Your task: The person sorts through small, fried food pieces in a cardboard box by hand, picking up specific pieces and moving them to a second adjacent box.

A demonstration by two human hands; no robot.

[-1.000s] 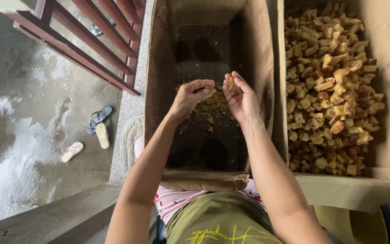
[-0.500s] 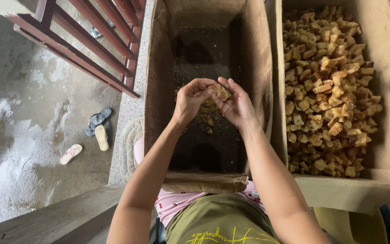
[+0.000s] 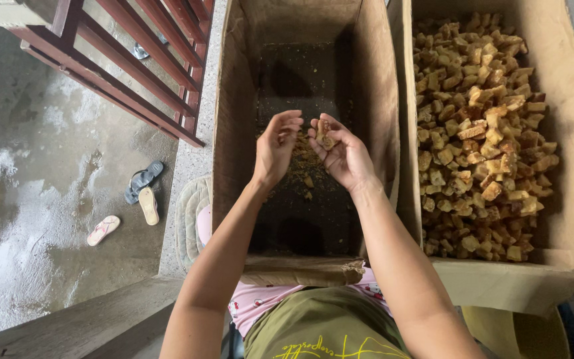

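fingers (image 3: 327, 127) of the right hand (image 3: 341, 154) are curled around a small tan chunk (image 3: 327, 137), pinching it up near the fingertips with the palm turned inward. the left hand (image 3: 276, 145) sits just beside it, fingers loosely bent and a bit spread, holding nothing that i can see, tips aimed toward the chunk. so the piece lies just to the right of the left fingertips, nearly touching, and the right hand is clearly the one that has it. too small to call a long axis on it, looks kinda blocky.

both hands hover over the middle cardboard box (image 3: 234, 126), which is mostly dark inside with a scatter of crumbs (image 3: 302, 170) on its bottom right under the hands. the box on the right (image 3: 565, 80) is heaped with the same kind of tan chunks (image 3: 479, 133), well off to the right of the right hand.
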